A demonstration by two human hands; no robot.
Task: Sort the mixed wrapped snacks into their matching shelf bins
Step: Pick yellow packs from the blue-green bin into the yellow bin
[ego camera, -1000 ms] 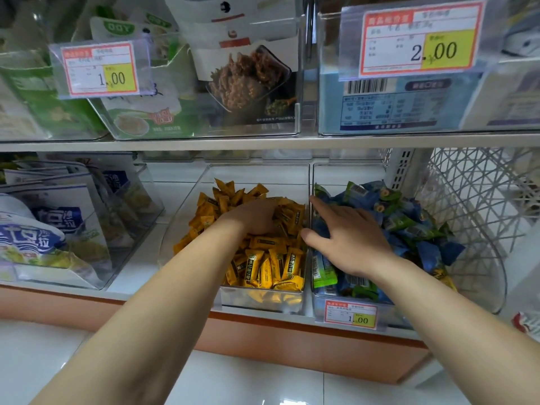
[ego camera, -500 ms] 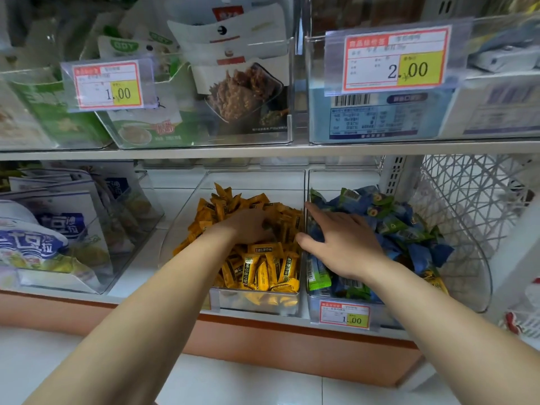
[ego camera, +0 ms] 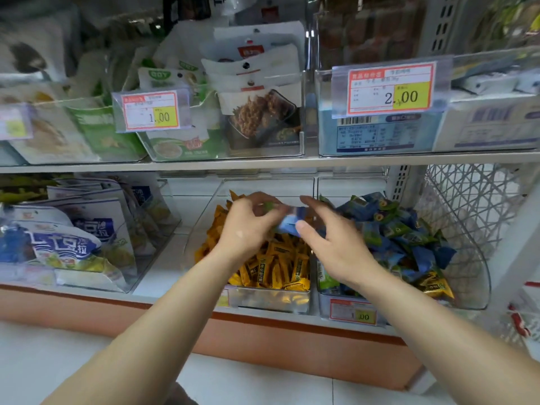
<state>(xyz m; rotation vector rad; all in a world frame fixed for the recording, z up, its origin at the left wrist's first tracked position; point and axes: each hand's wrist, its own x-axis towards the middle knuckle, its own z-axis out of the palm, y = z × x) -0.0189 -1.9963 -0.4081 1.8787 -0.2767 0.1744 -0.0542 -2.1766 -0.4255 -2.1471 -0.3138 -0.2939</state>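
Upper left bin: left price tag reads "1.00". Upper right bin: right price tag reads "2.00", red Chinese header too small to read. Blue box behind it: barcode, fine print illegible. White pouch: green logo, "ODY" or "QDY". Blue-snack bin: lower tag, ".00" clear, leading 1 blurred. Blue snack pinched between left hand and right hand: print unreadable.

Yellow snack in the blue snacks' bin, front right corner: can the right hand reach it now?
Probably yes, once free. The yellow snack lies uncovered on top and the bin is open above, but the right hand and left hand both pinch a blue snack.
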